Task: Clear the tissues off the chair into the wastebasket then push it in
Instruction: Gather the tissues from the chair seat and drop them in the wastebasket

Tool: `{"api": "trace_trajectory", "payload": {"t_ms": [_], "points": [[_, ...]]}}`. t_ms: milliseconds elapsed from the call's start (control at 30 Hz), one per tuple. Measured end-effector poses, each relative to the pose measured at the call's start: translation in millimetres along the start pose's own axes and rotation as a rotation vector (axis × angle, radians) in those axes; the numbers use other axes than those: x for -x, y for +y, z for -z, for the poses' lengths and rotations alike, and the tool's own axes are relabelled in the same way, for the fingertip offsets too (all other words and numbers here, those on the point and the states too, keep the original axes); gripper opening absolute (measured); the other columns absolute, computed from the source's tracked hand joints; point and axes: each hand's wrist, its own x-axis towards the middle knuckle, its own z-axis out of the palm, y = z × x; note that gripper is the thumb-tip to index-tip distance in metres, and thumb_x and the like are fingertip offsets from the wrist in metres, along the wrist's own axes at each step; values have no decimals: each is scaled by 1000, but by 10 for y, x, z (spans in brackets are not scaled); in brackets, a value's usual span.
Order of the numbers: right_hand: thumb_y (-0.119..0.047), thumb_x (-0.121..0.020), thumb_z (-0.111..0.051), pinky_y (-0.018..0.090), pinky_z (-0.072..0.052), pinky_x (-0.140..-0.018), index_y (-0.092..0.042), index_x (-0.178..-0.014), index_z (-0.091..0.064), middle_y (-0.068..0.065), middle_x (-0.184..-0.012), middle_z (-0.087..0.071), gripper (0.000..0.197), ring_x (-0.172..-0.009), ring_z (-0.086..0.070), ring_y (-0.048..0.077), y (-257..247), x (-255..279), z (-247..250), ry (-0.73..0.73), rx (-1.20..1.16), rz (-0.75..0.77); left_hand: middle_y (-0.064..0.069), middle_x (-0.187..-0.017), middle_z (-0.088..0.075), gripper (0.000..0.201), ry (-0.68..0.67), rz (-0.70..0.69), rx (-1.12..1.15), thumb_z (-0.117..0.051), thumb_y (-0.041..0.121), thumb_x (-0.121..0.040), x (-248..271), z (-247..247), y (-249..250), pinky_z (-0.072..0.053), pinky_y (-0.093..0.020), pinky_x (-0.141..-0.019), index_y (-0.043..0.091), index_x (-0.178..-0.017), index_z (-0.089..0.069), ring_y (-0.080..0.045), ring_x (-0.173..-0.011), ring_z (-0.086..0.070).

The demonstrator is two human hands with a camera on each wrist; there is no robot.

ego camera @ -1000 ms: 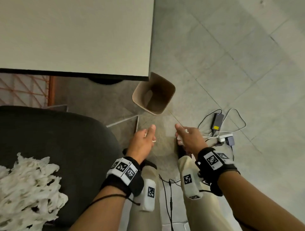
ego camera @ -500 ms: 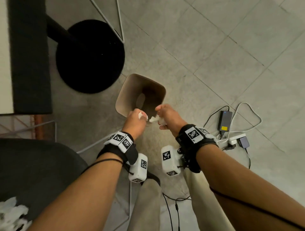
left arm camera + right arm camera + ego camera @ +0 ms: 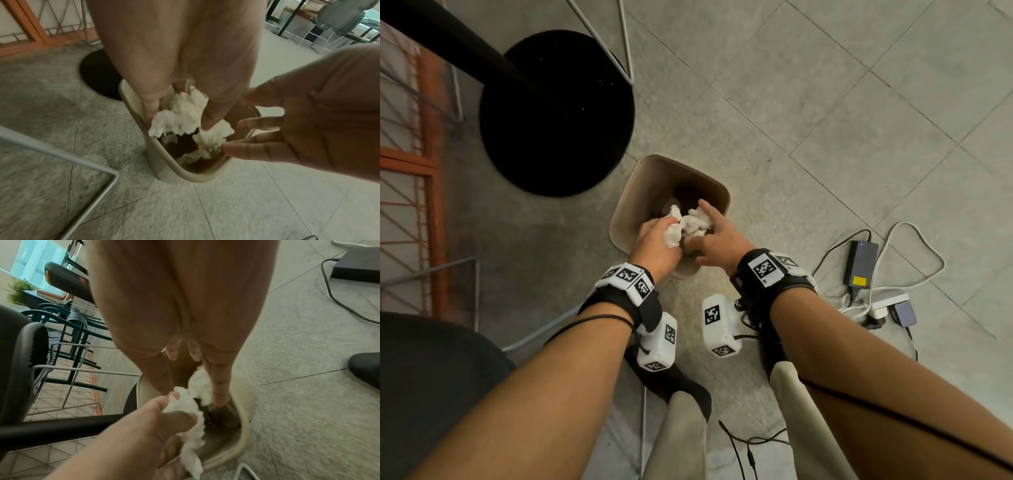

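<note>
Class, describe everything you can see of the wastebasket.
The wastebasket is a small beige bin, seemingly plastic, with a rounded-square rim and a dark inside. It stands upright and open on the tiled floor beside a black round base. Both hands hover over its mouth with white tissues.

Tissues point(image 3: 690, 224) over wastebasket point(image 3: 626, 202); chair point(image 3: 431, 383) left; cables point(image 3: 914, 274) right

Both hands and the tissues point(image 3: 690, 224) are covering most of the wastebasket point(image 3: 626, 202) interior, so its contents are staying indistinct. The chair point(image 3: 431, 370) seat is being cut off at the head view's lower left edge.
</note>
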Motion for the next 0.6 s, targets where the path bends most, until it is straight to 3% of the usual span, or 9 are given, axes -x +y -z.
{"api": "trace_trajectory", "payload": {"t_ms": [133, 267, 367, 467, 600], "points": [[4, -90, -54, 48, -48, -103, -22, -149, -35, 9, -149, -44, 67, -127, -53, 31, -14, 145, 31, -25, -23, -16, -5, -146, -42, 51, 16, -17, -16, -57, 3, -88, 108, 36, -79, -32, -23, -105, 21, -135, -55, -23, -132, -46], [-1, -93, -50, 37, -56, -84, -22, -140, -49, 4, -138, -55, 51, -104, -64, 24, 11, 489, 51, -70, 70, -32, -6, -141, -50, 45, 6, -12, 48, -52, 4, -91, 355, 89, -79, -38, -33, -110, 21, -132, -58, -23, -128, -50], [-2, -95, -46, 35, -53, -75, -17, -131, -54, 3, -117, -62, 40, -84, -63, 20, 5, 840, 25, -61, 124, -52, -3, -131, -60, 36, -9, 21, 133, -50, 9, -96, 691, 153, -61, -46, -37, -102, 25, -127, -60, -21, -118, -57], [-8, -97, -47, 30, -49, -67, -18, -121, -59, 3, -99, -64, 29, -76, -62, 17, 43, 1262, -58, -85, 227, -32, 1, -122, -63, 28, -20, 8, 237, -50, 15, -99, 1146, 215, -26, -45, -29, -95, 26, -121, -62, -16, -114, -59], [-15, -96, -52, 18, -46, -63, -20, -115, -62, 0, -92, -66, 22, -70, -61, 10, 137, 1678, -181, -135, 394, 4, 5, -114, -68, 25, -34, -34, 349, -51, 17, -100, 1816, 281, 42, -46, -13, -85, 23, -120, -63, -7, -106, -62]]}}
